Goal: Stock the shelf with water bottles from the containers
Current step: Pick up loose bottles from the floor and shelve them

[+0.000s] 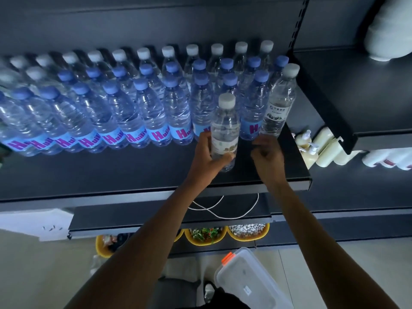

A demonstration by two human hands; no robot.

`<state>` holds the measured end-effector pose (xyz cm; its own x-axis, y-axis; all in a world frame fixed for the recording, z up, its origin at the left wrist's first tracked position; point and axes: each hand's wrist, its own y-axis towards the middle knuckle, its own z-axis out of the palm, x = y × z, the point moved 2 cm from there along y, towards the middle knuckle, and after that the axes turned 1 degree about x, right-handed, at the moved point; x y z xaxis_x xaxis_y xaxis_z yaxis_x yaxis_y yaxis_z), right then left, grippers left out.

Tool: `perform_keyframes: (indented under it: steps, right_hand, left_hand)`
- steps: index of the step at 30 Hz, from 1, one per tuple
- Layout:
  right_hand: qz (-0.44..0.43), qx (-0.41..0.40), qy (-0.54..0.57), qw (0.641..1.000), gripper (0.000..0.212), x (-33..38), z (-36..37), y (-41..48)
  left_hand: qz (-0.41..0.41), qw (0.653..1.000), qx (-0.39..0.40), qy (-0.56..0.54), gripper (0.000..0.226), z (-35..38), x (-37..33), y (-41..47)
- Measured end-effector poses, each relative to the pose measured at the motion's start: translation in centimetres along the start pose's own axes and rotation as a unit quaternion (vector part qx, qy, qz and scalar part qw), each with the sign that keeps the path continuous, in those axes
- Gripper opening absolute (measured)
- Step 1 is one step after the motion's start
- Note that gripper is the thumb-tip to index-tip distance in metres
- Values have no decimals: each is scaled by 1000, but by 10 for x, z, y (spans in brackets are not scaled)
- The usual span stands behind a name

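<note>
Grips upright white-capped bottle (225, 128) in fingers of left hand (205, 160), with empty, loosely curled right hand (267, 157) just right of it, blue-capped row (156, 117) just behind.

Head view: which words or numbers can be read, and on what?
"H": purple, on the blue labels of the blue-capped bottles; following letters blurred.
Label of the white-capped bottle at the row's right end: too small.
Label of the held bottle, in the left hand: blurred.
</note>
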<state>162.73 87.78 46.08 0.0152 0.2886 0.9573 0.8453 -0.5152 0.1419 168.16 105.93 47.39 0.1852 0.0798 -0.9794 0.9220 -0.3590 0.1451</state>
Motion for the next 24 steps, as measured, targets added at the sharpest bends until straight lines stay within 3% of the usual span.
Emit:
perform_keyframes:
  steps: [2,4,10,13,19,24]
  right_hand:
    - [-25,135,21,990,48,12,22,-20]
    - [-49,210,10,976,57,18,41,-34]
    - [-80,207,-52,974,58,25,85,-54]
    - [-93,228,-41,968,57,38,121,-69]
    - [-134,257,-53,956,51,60,216,-102]
    - [-162,290,-55,941,53,84,310,-128]
  left_hand:
    - [-8,1000,12,-1,65,-7,-3,-2]
    - [-24,999,30,-7,68,-18,-5,-4]
    - [16,1000,-13,19,56,-71,-3,-26]
    - [-10,997,-77,25,64,-103,9,-53]
    - [-43,984,-171,40,51,-187,32,-94]
    - [-69,962,-244,103,54,-279,41,-119]
